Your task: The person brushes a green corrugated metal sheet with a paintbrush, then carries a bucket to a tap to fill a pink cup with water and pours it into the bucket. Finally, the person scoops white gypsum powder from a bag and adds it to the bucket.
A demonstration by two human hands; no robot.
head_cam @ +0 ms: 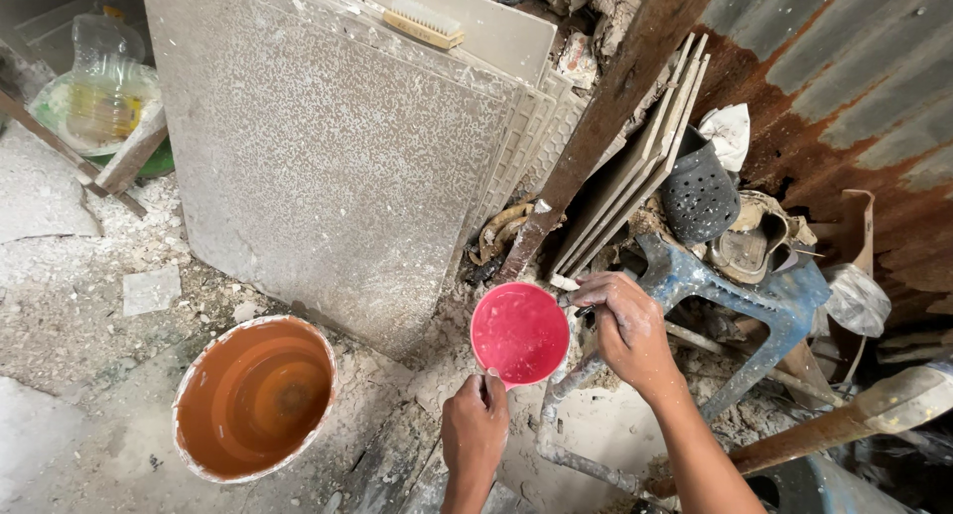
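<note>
My left hand (475,425) grips the handle of a pink plastic scoop cup (519,332), held level with its mouth facing up. My right hand (627,325) reaches just right of the cup's rim, fingers curled on something small at the top of a grey metal pipe (558,415); the part under the fingers is hidden. The pipe runs down and bends along the dusty ground. An orange bucket (254,397) with a white-crusted rim stands on the ground to the left, apart from both hands.
Large speckled tiles (328,147) lean against the back, with a brush (424,23) on top. A rusty beam (606,117) slants beside them. A blue plastic stool (740,296), dark perforated basket (700,192) and rusty corrugated sheet (854,87) crowd the right. Rubble covers the floor.
</note>
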